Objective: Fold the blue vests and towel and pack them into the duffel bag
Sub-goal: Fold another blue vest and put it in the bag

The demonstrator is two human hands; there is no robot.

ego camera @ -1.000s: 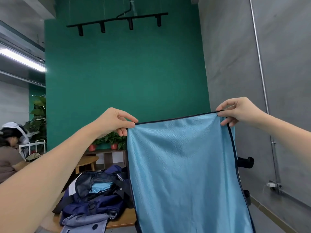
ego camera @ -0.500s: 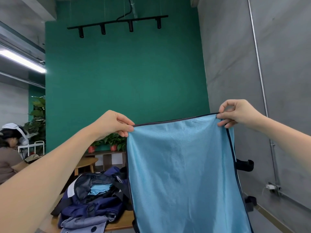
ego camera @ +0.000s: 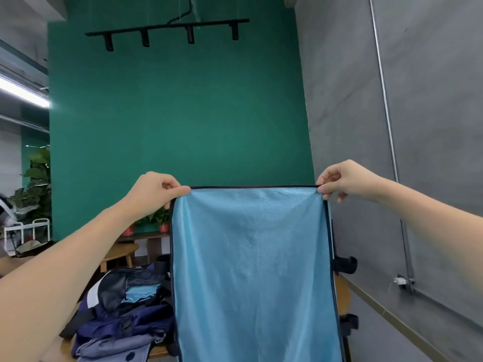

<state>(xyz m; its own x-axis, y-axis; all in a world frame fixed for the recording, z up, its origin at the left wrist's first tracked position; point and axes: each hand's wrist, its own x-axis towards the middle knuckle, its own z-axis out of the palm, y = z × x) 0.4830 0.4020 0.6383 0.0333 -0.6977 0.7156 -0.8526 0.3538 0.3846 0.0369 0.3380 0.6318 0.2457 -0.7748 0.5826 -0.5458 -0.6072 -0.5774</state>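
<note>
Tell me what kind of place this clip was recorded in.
Probably an office or studio lounge: a green wall with a black track light, bare concrete wall, potted plants on a shelf, and small wooden tables.

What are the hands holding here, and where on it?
Left hand and right hand each pinch a top corner of the light blue towel, which hangs down.

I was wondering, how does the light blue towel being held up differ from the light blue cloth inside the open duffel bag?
The towel hangs spread flat, pinched at its top corners by the left hand and right hand; the cloth in the duffel bag lies folded. The towel shows dark edging; none is visible on the cloth. The towel fills much of the view; only a small patch of the cloth shows. Both are light blue.
</note>
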